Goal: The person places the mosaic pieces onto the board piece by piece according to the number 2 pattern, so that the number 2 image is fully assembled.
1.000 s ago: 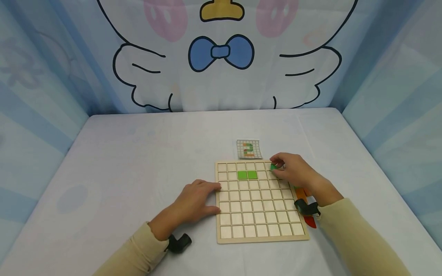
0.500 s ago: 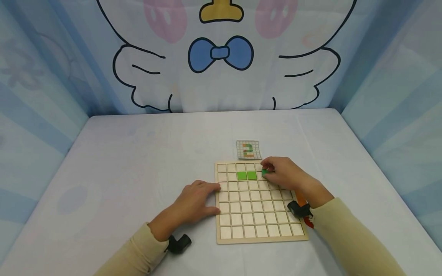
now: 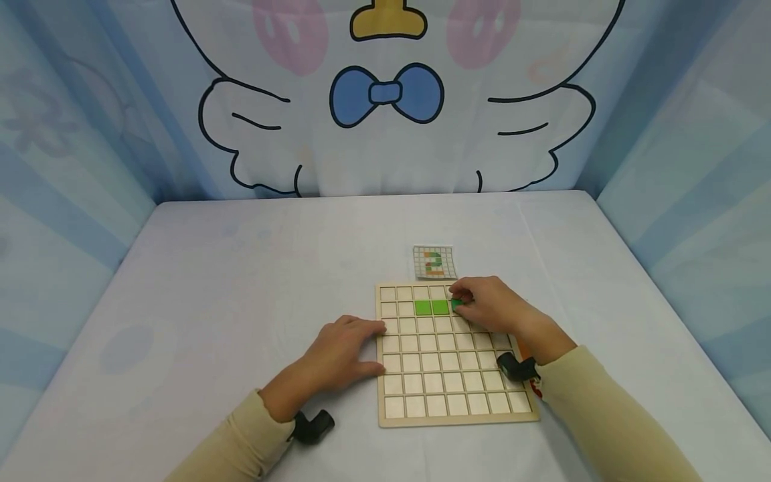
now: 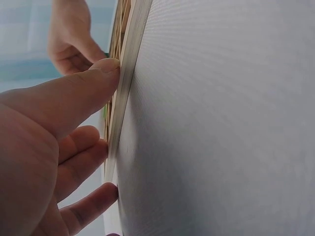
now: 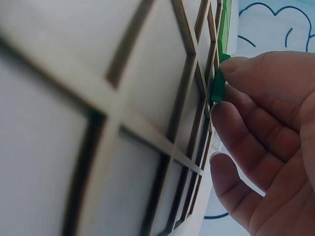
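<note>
A wooden grid board (image 3: 458,420) lies on the white-covered table. Two light green square tiles (image 3: 423,308) sit side by side in its second row from the far edge. My right hand (image 3: 496,306) pinches a darker green piece (image 5: 218,87) between thumb and fingers, at the cell just right of those tiles; the right wrist view shows it tilted over the grid, partly covered by the thumb. My left hand (image 3: 340,351) touches the board's left edge with extended thumb and fingers, which the left wrist view shows against the side of the frame.
Beyond the board's far edge lies a small card (image 3: 434,262) printed with a coloured figure 2 on a grid. Orange pieces (image 3: 523,347) and a red piece (image 3: 535,389) show beside the board's right edge, mostly behind my right wrist. Patterned curtains (image 3: 385,161) stand behind and at both sides.
My right hand has moved left and slightly nearer over the board with the green piece, coming up beside the light green tiles. The left hand stays at the board's edge.
</note>
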`<state>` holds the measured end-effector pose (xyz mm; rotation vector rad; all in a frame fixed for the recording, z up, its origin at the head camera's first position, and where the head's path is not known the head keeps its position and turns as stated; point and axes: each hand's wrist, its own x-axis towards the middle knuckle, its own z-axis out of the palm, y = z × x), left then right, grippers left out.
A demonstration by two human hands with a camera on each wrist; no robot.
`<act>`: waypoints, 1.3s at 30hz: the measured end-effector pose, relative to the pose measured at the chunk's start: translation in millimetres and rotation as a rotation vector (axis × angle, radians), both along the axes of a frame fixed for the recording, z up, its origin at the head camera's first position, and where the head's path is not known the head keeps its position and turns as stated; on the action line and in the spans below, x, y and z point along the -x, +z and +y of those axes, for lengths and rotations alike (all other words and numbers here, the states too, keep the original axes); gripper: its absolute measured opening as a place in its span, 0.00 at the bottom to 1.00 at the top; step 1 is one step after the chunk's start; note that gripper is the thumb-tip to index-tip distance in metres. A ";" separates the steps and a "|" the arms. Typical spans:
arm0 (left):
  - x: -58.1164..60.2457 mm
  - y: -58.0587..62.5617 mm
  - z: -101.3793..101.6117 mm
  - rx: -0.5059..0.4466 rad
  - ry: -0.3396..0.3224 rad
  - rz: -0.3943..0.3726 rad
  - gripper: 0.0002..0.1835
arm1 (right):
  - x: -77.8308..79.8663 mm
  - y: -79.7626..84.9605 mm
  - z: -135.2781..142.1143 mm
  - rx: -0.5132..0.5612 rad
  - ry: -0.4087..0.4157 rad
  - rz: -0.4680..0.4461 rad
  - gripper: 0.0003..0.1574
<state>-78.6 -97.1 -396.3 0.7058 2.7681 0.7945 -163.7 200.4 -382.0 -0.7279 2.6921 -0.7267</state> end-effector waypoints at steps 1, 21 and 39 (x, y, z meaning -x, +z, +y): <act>0.0 0.1 -0.1 0.000 0.000 0.000 0.32 | -0.1 0.0 -0.2 -0.001 -0.003 -0.001 0.21; -0.2 -1.4 -0.2 0.006 -0.002 0.009 0.32 | -1.9 1.0 -2.7 -0.025 0.021 0.025 0.20; 0.7 -1.6 0.3 0.006 -0.005 0.017 0.32 | -0.8 1.7 -2.8 -0.020 0.028 0.031 0.19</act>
